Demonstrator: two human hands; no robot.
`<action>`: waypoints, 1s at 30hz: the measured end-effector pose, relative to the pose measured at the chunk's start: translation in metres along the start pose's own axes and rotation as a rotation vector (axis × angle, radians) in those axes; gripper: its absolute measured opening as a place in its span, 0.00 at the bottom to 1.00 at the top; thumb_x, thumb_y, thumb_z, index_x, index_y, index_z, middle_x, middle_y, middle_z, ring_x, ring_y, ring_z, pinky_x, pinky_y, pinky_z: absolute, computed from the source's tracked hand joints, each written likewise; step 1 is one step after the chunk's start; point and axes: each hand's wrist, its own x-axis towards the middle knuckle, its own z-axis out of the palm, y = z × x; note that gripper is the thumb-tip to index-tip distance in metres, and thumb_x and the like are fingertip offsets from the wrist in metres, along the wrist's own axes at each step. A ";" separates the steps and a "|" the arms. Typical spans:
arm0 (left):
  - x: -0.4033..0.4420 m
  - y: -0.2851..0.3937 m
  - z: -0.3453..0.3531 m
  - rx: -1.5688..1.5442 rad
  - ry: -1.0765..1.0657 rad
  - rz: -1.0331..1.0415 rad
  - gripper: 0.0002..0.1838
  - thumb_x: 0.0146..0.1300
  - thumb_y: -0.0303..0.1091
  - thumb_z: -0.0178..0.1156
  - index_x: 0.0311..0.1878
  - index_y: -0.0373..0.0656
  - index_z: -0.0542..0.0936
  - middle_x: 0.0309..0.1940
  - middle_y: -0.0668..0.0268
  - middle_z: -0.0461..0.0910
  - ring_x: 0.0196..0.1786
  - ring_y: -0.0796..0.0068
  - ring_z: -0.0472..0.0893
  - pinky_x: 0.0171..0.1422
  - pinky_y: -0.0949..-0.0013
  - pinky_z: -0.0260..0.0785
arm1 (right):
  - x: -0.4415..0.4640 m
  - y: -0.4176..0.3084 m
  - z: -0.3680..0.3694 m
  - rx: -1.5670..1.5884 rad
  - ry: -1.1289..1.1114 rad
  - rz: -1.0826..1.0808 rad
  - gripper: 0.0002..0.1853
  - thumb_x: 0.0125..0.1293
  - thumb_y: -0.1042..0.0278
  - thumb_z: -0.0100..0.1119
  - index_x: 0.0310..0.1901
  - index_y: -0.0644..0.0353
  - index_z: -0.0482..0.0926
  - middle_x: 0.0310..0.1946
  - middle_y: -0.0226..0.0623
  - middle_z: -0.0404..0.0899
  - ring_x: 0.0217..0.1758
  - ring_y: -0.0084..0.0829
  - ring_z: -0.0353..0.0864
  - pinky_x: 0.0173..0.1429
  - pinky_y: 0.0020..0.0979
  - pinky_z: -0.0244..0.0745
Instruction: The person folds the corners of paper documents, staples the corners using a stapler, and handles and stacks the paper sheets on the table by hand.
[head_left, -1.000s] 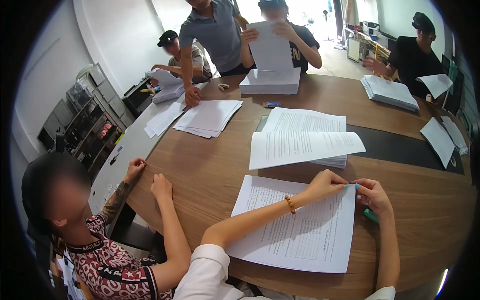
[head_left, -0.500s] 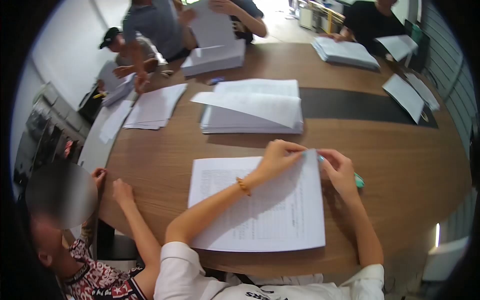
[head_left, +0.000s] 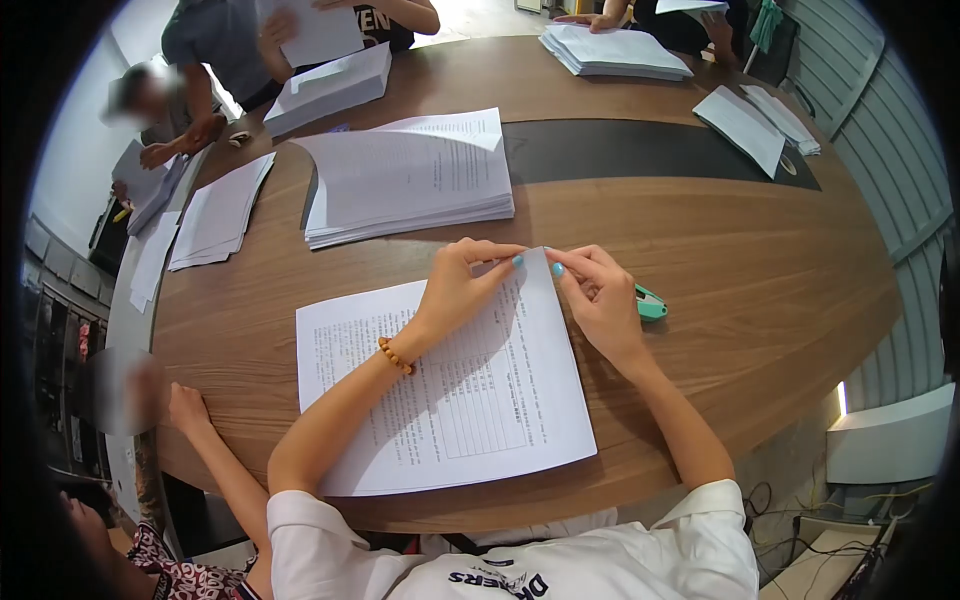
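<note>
Before me lies a small stack of printed paper sheets (head_left: 520, 400), with text and a table on the top page. My left hand (head_left: 465, 285), wearing a beaded bracelet (head_left: 397, 356), pinches the stack's far right corner between thumb and fingers. From the other side of that corner, my right hand (head_left: 605, 305) also closes its thumb and index finger on the paper edge. The fingertips of both hands almost meet there, and the corner is slightly raised. A small green tool (head_left: 650, 303) rests just right of my right hand, partly hidden by it.
A thick paper stack (head_left: 410, 185) with a curling top sheet lies beyond my hands. More papers (head_left: 222, 210) are at left, with another stack (head_left: 612, 50) at the far right. A neighbour's hand (head_left: 187, 407) rests at the left table edge. Other people handle papers across the table (head_left: 740, 270).
My view has shifted, so the table items appear farther left and higher. Both hands stay at the sheets' corner. The thick stack's top sheet now curls differently, with its fold toward the far right.
</note>
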 end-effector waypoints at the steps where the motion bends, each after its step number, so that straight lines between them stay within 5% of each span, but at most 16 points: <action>1: 0.000 0.001 0.000 -0.047 -0.024 -0.026 0.12 0.55 0.26 0.60 0.44 0.41 0.82 0.32 0.63 0.82 0.36 0.79 0.75 0.40 0.76 0.68 | 0.000 0.000 0.000 0.003 0.001 -0.003 0.12 0.58 0.78 0.53 0.43 0.65 0.80 0.32 0.38 0.76 0.25 0.25 0.72 0.30 0.26 0.68; 8: 0.005 -0.009 -0.001 -0.071 -0.048 -0.009 0.12 0.56 0.28 0.59 0.44 0.41 0.82 0.39 0.63 0.82 0.38 0.79 0.78 0.38 0.78 0.71 | 0.000 0.005 0.002 -0.016 0.024 -0.079 0.12 0.57 0.79 0.53 0.43 0.66 0.80 0.32 0.39 0.75 0.25 0.26 0.74 0.31 0.27 0.68; 21: 0.009 -0.008 -0.005 0.038 -0.077 0.116 0.11 0.56 0.29 0.60 0.42 0.40 0.83 0.33 0.66 0.82 0.33 0.83 0.75 0.34 0.80 0.67 | 0.000 0.006 0.006 -0.052 0.037 -0.091 0.11 0.58 0.79 0.52 0.43 0.66 0.79 0.33 0.40 0.74 0.25 0.28 0.74 0.31 0.28 0.69; 23: 0.009 -0.004 -0.003 -0.028 -0.065 -0.065 0.10 0.56 0.29 0.61 0.41 0.39 0.83 0.31 0.67 0.82 0.31 0.84 0.74 0.32 0.82 0.66 | -0.001 0.005 0.007 -0.062 0.031 -0.089 0.11 0.58 0.79 0.52 0.43 0.66 0.79 0.33 0.40 0.75 0.25 0.28 0.74 0.31 0.28 0.69; 30: 0.012 -0.006 -0.002 -0.186 -0.071 -0.073 0.09 0.57 0.28 0.61 0.40 0.36 0.83 0.31 0.65 0.82 0.29 0.86 0.74 0.32 0.84 0.66 | 0.002 0.009 0.003 -0.045 0.039 -0.071 0.11 0.58 0.79 0.53 0.42 0.65 0.80 0.32 0.40 0.76 0.25 0.28 0.75 0.31 0.28 0.69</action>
